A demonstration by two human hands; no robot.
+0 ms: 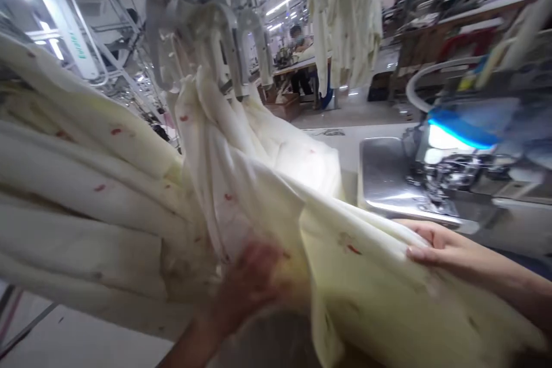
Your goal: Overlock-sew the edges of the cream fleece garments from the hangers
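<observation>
Pale yellow fabric (362, 282) with small red printed marks stretches across the front, one end pinched between the thumb and fingers of my right hand (435, 244). My left hand (254, 276) is smeared by motion against the cloth's lower middle, and its fingers cannot be made out. Higher up, more of the same cloth (215, 144) hangs gathered from grey plastic hanger clamps (207, 29). To the left, further folds of printed cloth (86, 184) spread out of view.
A sewing machine (444, 184) with a lit blue-edged lamp stands at the right beside a shiny metal plate (383, 169). Pale cloth pieces (345, 23) hang at the back. A person (299, 46) sits at a far table. A white tube (418, 86) curves above the machine.
</observation>
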